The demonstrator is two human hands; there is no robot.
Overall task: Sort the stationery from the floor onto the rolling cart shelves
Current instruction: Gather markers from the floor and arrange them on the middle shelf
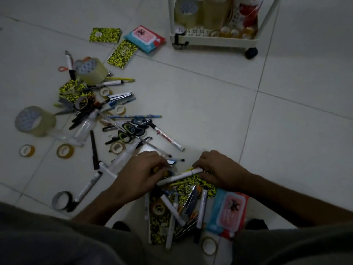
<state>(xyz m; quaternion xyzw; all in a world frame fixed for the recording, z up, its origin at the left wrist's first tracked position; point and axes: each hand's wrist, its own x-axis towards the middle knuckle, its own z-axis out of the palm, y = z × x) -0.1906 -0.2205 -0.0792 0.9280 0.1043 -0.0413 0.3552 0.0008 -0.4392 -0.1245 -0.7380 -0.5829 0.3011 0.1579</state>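
Marker (179, 176) betw. both hands (215, 170), right gripping end.

I see pens, white markers (169, 138), scissors (131, 129), clear tape rolls (35, 121) and yellow-black speckled notebooks (105, 35) strewn over the pale tiled floor; the cream rolling cart's (214, 40) bottom shelf holds tape rolls.

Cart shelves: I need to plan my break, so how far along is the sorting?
Early. Done: the cart bottom shelf already holds tape rolls, big and small. In hand: both hands are in the near pile; the right hand grips a white marker, the left hand reaches among pens. Left: most of it, including notebooks, scissors, markers, loose tape and wipes packs on the floor.
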